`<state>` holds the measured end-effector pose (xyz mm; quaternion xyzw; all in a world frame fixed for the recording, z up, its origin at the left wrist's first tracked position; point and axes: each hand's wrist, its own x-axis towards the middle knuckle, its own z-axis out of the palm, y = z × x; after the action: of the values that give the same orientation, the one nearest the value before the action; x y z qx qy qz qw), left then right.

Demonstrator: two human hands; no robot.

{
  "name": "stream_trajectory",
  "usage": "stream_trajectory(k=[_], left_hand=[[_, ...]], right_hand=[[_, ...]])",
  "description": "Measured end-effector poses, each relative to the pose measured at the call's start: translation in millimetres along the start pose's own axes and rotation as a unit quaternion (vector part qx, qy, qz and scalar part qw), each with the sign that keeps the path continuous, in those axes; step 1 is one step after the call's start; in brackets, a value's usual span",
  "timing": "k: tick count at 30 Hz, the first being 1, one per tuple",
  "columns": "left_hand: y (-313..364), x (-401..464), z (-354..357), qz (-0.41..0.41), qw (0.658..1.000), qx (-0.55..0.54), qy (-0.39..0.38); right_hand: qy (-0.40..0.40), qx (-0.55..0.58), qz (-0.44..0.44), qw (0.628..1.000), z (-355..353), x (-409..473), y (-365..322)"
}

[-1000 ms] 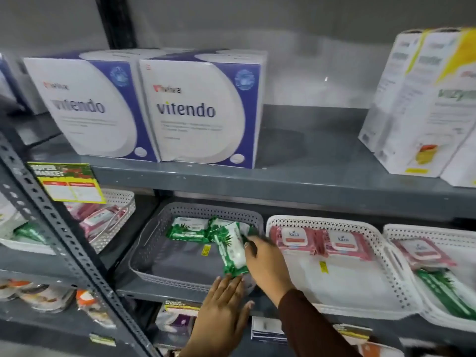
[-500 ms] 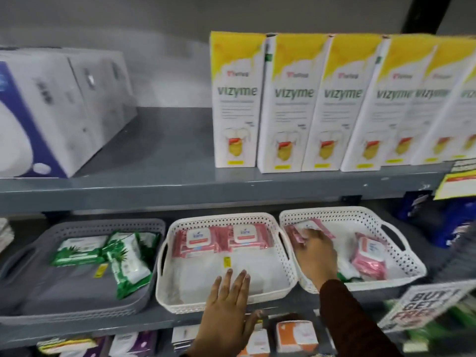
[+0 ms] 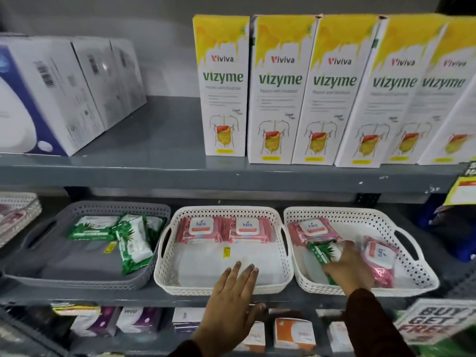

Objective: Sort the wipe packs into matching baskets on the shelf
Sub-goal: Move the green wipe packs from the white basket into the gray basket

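Three baskets stand side by side on the middle shelf. The grey basket (image 3: 38,275) on the left holds green wipe packs (image 3: 134,243). The middle white basket (image 3: 219,288) holds two pink Kara packs (image 3: 224,229) at its back. The right white basket (image 3: 412,269) holds pink packs (image 3: 313,229) and one green pack (image 3: 322,253). My right hand (image 3: 347,266) is inside the right basket, fingers closed on that green pack. My left hand (image 3: 231,302) rests flat, fingers spread, on the front rim of the middle basket and holds nothing.
Yellow-and-white Vizyme boxes (image 3: 280,91) and white-and-blue boxes (image 3: 46,99) stand on the shelf above. Another white basket (image 3: 15,210) shows at the far left. Small boxes (image 3: 293,333) fill the shelf below. Promo signs (image 3: 435,323) hang at the right.
My view swung right from the grey basket. My right hand left a green pack there, reached into the right basket and now grips a green pack. My left hand moved to the middle basket's rim.
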<state>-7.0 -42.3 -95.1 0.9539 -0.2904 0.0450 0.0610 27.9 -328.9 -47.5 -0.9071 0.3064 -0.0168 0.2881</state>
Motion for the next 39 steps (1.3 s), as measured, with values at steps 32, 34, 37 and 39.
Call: stream_trajectory(k=[32, 34, 37, 39], left_hand=[[-328.8, -215.8, -70.7, -0.218, 0.974, 0.022, 0.06], [-329.0, -216.5, -69.1, -0.22, 0.973, 0.024, 0.062], [-324.6, -213.9, -66.7, -0.235, 0.967, 0.012, 0.094], [-318.2, -210.1, -65.0, -0.252, 0.962, 0.009, 0.107]], right_hand=[[-0.163, 0.03, -0.413, 0.896, 287.7, -235.0, -397.8], [-0.17, -0.048, -0.445, 0.878, 303.9, -234.9, -399.9], [-0.195, -0.09, -0.442, 0.871, 312.6, -232.1, -397.6], [-0.217, -0.075, -0.436, 0.87, 305.2, -232.9, -395.1]])
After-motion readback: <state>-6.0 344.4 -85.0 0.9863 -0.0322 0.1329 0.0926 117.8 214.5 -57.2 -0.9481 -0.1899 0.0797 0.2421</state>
